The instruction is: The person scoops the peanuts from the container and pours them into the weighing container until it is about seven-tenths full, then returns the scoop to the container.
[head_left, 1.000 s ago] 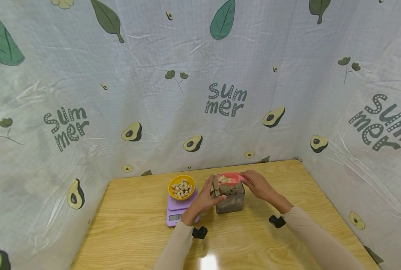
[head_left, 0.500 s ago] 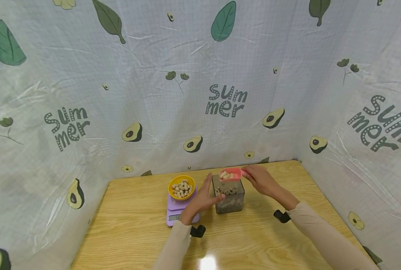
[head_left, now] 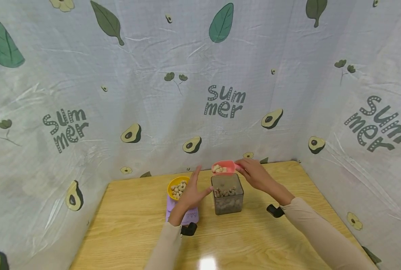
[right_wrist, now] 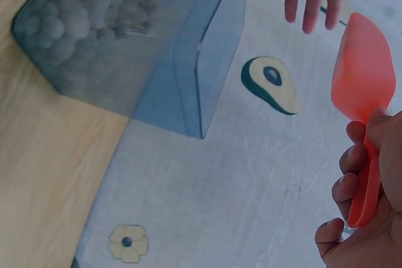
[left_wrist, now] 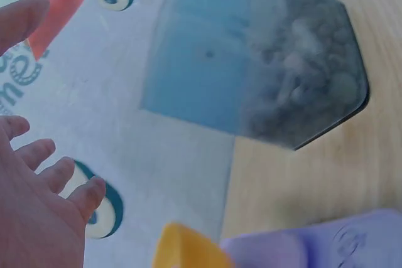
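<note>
My right hand (head_left: 256, 174) grips the handle of a pink scoop (right_wrist: 363, 70). Peanuts (head_left: 218, 168) lie in the scoop, which is raised over the back rim of a clear grey square container (head_left: 229, 204). More peanuts fill the lower part of that container. To its left, my left hand (head_left: 191, 192) is held up with the fingers spread, holding nothing. Behind that hand a yellow bowl (head_left: 170, 187) of peanuts sits on a purple kitchen scale (head_left: 191, 216). The hand hides part of the bowl and the scale's display.
Everything stands on a light wooden table (head_left: 129, 225). A white curtain (head_left: 153, 112) with leaf, avocado and lettering prints hangs around its back and sides. Each wrist wears a small black camera, such as the left one (head_left: 188, 229).
The scoop of peanuts has risen out of the container and shifted left in my right hand. My left hand has left the container's side and moved left, in front of the scale.
</note>
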Demonstrator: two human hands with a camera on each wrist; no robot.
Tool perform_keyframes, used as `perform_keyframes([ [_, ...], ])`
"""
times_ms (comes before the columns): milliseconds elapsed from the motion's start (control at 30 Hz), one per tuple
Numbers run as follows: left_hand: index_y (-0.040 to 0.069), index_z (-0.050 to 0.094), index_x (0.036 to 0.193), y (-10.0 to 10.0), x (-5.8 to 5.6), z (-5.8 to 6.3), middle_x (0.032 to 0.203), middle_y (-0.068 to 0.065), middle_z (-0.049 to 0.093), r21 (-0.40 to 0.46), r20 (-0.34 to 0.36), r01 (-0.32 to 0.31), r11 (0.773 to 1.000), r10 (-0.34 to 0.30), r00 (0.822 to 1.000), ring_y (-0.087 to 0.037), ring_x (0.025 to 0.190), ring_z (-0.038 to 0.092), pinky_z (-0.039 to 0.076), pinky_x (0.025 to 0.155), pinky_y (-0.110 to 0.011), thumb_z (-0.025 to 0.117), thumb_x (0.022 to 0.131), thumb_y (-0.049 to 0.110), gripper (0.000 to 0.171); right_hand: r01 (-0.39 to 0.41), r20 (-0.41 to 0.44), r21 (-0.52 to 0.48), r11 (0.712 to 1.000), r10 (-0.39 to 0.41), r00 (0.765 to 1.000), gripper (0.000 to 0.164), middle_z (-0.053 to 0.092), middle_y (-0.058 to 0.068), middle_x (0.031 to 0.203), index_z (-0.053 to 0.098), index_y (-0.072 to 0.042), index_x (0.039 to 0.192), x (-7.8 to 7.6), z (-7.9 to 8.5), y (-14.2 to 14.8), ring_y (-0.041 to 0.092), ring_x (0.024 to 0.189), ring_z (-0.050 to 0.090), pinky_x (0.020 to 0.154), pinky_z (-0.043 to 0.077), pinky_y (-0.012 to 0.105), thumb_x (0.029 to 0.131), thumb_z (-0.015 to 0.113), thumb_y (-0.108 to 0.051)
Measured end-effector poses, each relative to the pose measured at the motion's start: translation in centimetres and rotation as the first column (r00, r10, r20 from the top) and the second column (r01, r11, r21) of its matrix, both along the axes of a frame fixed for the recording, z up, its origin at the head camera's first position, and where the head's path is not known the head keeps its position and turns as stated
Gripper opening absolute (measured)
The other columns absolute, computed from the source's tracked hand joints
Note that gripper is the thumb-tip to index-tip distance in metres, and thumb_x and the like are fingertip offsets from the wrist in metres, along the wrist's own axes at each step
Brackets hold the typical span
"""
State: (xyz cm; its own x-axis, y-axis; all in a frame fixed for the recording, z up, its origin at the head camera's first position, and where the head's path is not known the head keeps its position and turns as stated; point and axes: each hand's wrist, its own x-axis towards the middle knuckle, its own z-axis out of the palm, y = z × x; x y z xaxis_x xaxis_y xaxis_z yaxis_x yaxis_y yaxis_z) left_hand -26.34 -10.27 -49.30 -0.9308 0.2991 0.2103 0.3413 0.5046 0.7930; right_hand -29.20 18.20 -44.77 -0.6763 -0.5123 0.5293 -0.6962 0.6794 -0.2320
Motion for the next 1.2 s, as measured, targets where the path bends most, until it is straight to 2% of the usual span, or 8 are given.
perform_keyframes([
  [133,0.024,0.011,0.16,-1.3,0.1,0.5,0.166,-0.01,0.016,-0.001,-0.042,-0.039,0.999,0.039,0.998,-0.043,0.146,0.028,0.028,0.114,-0.064,0.068,0.088,0.045,0.094,-0.009,0.011,-0.008,1.0,0.009,1.0,0.023,0.07,0.009,0.101,0.066,-0.004,0.116,-0.1,0.6,-1.1,0.025,0.092,0.064,0.081,0.053,0.044,0.097,0.059,-0.016],
  [300,0.026,0.01,0.159,-3.0,0.5,0.9,0.165,-0.012,0.016,0.021,-0.031,-0.084,0.996,0.085,0.996,-0.046,0.144,0.031,0.03,0.113,-0.064,0.069,0.088,0.044,0.094,-0.016,0.031,-0.011,1.0,0.016,0.999,0.024,0.071,0.01,0.103,0.067,-0.004,0.115,-0.3,0.8,-2.5,0.027,0.096,0.065,0.085,0.053,0.046,0.098,0.059,-0.018],
  [500,0.02,0.013,0.159,-5.3,0.6,0.9,0.165,-0.013,0.015,0.015,-0.062,-0.11,0.994,0.111,0.992,-0.042,0.149,0.021,0.023,0.116,-0.065,0.07,0.089,0.036,0.092,-0.042,0.032,-0.017,0.999,0.043,0.999,0.024,0.07,0.011,0.104,0.066,-0.004,0.116,-0.8,0.6,-4.7,0.028,0.097,0.064,0.085,0.052,0.047,0.097,0.06,-0.017],
  [700,0.018,0.015,0.159,-7.3,0.5,-0.1,0.166,-0.01,0.014,-0.014,-0.046,-0.154,0.988,0.153,0.987,-0.039,0.151,0.019,0.021,0.117,-0.064,0.07,0.088,0.043,0.093,-0.077,0.049,-0.019,0.997,0.078,0.996,0.024,0.071,0.011,0.106,0.066,-0.004,0.116,-1.5,0.2,-7.0,0.029,0.1,0.065,0.087,0.052,0.047,0.097,0.06,-0.017],
  [900,0.01,0.015,0.158,-8.5,0.2,-1.5,0.166,-0.015,0.011,-0.095,-0.009,-0.196,0.976,0.196,0.981,-0.042,0.15,0.016,0.02,0.118,-0.063,0.069,0.089,0.041,0.094,-0.057,0.113,0.043,0.997,0.052,0.992,0.027,0.071,0.009,0.11,0.065,-0.007,0.119,-2.4,-0.8,-8.8,0.028,0.105,0.064,0.092,0.051,0.046,0.1,0.057,-0.023],
  [1100,0.004,0.014,0.157,-9.2,-0.2,-2.8,0.164,-0.022,0.013,-0.115,0.058,-0.2,0.973,0.208,0.976,-0.046,0.148,0.019,0.022,0.117,-0.063,0.075,0.084,0.033,0.1,-0.04,0.186,0.084,0.996,0.024,0.982,0.026,0.07,0.008,0.112,0.065,-0.009,0.12,-3.1,-1.5,-10.3,0.028,0.107,0.064,0.095,0.05,0.047,0.1,0.056,-0.024],
  [1200,0.005,0.012,0.158,-9.4,-0.4,-3.6,0.163,-0.022,0.013,-0.126,0.106,-0.201,0.971,0.215,0.971,-0.046,0.148,0.021,0.023,0.117,-0.062,0.077,0.082,0.034,0.104,-0.026,0.244,0.124,0.992,-0.005,0.97,0.027,0.069,0.006,0.111,0.064,-0.012,0.121,-3.3,-1.7,-11.2,0.026,0.106,0.063,0.095,0.049,0.047,0.101,0.055,-0.026],
])
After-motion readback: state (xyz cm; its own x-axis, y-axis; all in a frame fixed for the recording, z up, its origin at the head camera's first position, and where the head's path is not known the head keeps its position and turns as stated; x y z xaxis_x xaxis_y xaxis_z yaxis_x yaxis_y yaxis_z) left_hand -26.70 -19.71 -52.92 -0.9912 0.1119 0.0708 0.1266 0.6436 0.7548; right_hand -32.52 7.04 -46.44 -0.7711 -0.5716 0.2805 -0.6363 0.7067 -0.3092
